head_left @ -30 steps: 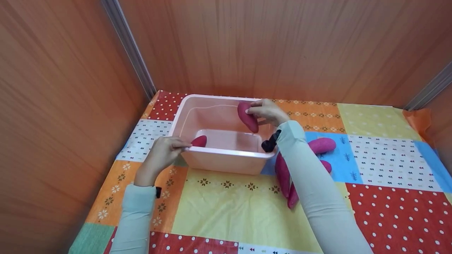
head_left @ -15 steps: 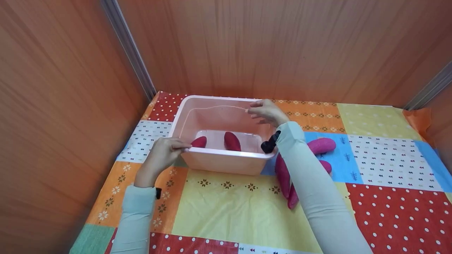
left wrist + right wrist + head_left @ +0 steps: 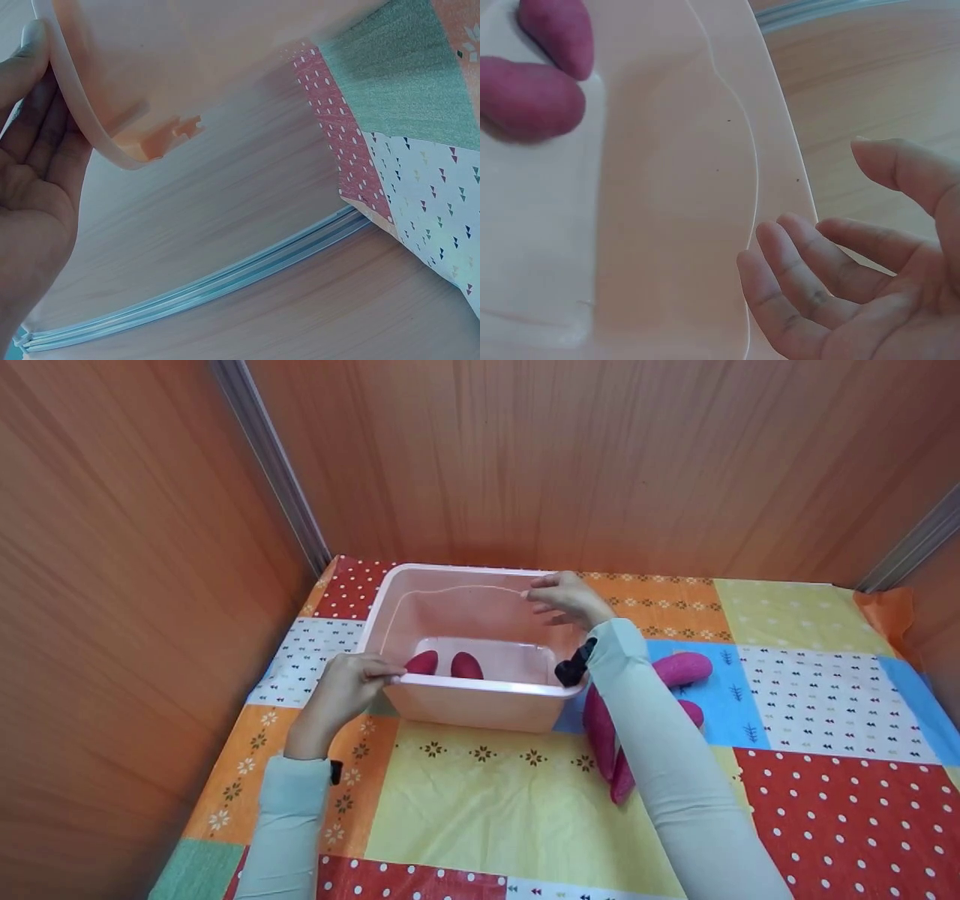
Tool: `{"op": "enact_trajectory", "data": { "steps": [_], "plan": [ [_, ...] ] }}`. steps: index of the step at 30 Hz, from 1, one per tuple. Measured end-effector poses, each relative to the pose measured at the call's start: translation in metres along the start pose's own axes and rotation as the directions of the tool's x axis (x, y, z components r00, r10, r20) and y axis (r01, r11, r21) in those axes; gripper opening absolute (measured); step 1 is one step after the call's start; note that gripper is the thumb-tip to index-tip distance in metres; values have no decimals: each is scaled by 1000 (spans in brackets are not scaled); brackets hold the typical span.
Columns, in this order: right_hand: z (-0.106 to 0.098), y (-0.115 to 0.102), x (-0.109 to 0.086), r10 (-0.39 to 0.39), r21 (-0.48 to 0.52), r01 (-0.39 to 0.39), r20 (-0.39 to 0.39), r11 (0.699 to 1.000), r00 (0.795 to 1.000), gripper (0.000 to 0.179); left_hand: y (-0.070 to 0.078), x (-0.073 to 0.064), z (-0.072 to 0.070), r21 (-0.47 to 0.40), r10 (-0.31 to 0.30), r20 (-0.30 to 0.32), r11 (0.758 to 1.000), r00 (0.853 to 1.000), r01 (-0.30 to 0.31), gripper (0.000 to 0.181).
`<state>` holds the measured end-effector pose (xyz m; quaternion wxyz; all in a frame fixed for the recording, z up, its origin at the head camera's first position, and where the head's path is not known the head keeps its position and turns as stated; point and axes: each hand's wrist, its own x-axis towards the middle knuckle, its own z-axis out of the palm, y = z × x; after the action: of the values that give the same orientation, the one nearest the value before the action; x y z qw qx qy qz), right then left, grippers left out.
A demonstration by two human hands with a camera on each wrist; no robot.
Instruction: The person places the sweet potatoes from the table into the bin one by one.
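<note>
A pink plastic bin stands on the patterned cloth. My left hand pinches its front-left rim; in the left wrist view, thumb and fingers lie on either side of the bin's edge. Over the back-right part of the bin hovers my right hand, holding nothing, its fingers spread and relaxed. Two reddish-pink sweet potatoes lie on the bin's floor, one at the left and one just right of it; the front wall hides their lower parts in the head view.
More sweet potatoes lie on the cloth right of the bin, partly covered by my right sleeve. Wood-look panels rise behind and at both sides. The patchwork cloth spreads in front of the bin.
My right hand let go of a sweet potato, which fell into the bin and rolled left beside the other one. The right hand stayed in place with opened fingers; the left hand kept its grip.
</note>
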<state>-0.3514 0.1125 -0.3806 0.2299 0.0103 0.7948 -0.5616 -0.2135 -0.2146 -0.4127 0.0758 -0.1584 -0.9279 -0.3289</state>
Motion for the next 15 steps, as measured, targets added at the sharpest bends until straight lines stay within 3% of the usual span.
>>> {"op": "enact_trajectory", "data": {
  "steps": [15],
  "plan": [
    [-3,-1,-2,-9,-2,9,5,1000,1000,47,0,0,1,0,26,-11,1000,1000,-26,18]
  ]
}}
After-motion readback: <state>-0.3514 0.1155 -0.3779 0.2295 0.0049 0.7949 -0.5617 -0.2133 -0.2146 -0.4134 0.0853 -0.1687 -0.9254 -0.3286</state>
